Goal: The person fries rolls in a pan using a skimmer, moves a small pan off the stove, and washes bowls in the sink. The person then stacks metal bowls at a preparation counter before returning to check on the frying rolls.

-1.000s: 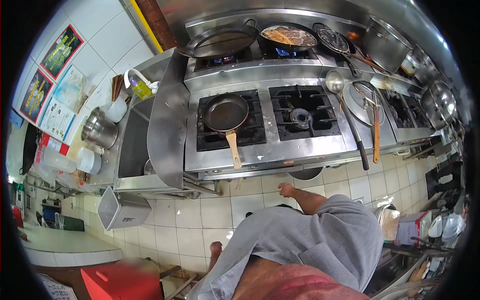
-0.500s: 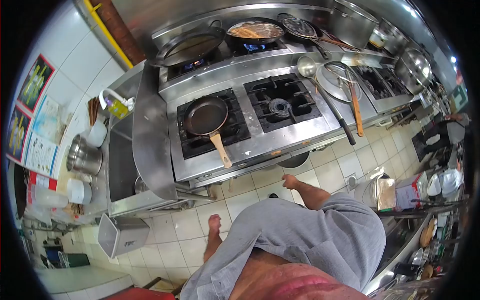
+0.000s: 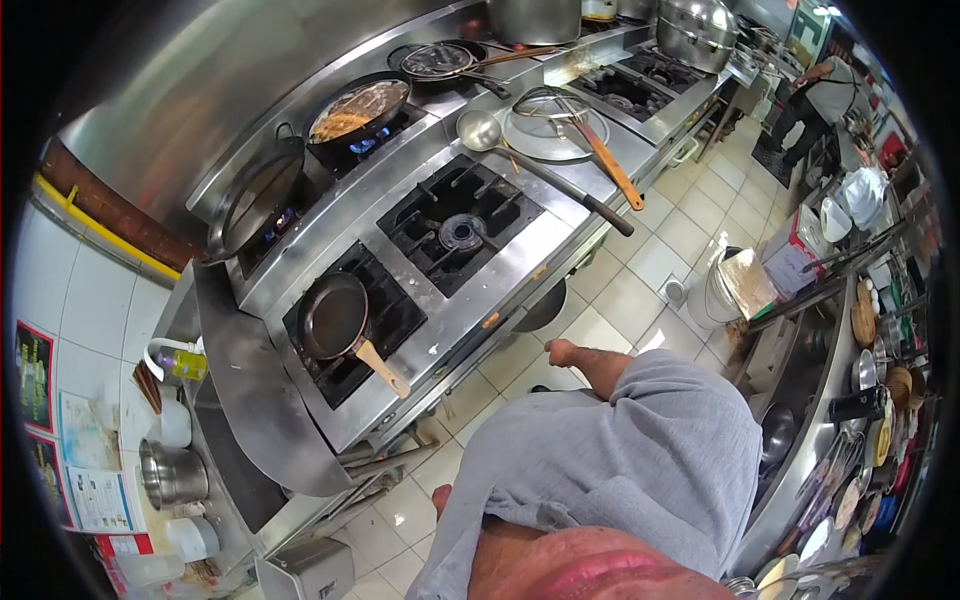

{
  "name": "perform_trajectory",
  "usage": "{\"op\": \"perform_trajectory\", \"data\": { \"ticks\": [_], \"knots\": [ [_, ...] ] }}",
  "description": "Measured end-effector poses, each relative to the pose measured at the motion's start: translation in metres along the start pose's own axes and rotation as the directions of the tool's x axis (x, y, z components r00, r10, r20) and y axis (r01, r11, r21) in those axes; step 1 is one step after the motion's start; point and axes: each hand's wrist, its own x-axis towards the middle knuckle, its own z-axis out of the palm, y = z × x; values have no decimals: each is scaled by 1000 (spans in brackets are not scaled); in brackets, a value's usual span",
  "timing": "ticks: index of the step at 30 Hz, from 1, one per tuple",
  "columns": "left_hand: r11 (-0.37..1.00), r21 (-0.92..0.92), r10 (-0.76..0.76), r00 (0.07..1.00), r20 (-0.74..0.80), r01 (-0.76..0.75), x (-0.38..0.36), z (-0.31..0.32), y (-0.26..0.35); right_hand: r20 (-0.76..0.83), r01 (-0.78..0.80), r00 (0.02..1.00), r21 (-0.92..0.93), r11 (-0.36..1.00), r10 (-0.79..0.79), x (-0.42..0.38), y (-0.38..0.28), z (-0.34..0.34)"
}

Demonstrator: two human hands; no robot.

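My right hand [image 3: 563,352] hangs below the front edge of the stove, over the tiled floor, with its fingers curled in and nothing seen in it. Only a small part of my left hand [image 3: 441,497] shows beside my grey shirt; its fingers are hidden. Nearest to both on the stove is a small frying pan [image 3: 334,314] with a wooden handle, resting on the front left burner. A ladle [image 3: 541,172] lies across the steel top, its handle reaching over the edge. Beside it, a wire strainer with a wooden handle [image 3: 608,165] rests on a round lid [image 3: 540,140].
Behind, a wok [image 3: 262,200] and a pan with browned food in liquid [image 3: 358,110] sit over lit flames. A bare burner [image 3: 462,233] stands mid-stove. A bin [image 3: 306,570] and bucket [image 3: 712,290] are on the floor. Another person [image 3: 835,95] stands far right.
My view has turned to the right, so the stove now slants across it. My left hand has drawn back, mostly behind my shirt. The pans and ladle keep their places on the stove.
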Motion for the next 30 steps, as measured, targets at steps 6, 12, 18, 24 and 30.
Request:
{"op": "perform_trajectory", "data": {
  "ticks": [6, 12, 18, 24, 30],
  "knots": [
    [693, 662, 302, 949, 93, -286, 36, 5, 11, -61, 160, 986, 81, 984, -155, 1, -9, -7],
    [977, 68, -185, 958, -218, 204, 45, 24, 74, -18, 103, 995, 30, 994, -102, 7, 8, -17],
    [969, -211, -185, 938, -292, 126, 14, 31, 51, 16, 71, 997, 8, 997, -71, 8, 16, -17],
    [934, 86, 356, 882, -310, -347, -10, 38, 11, 28, 99, 994, 110, 989, -103, -1, 5, -21],
    [850, 506, 173, 985, -4, -148, -2, 32, 23, 19, 146, 989, 131, 981, -150, 20, 8, -22]
  ]
}}
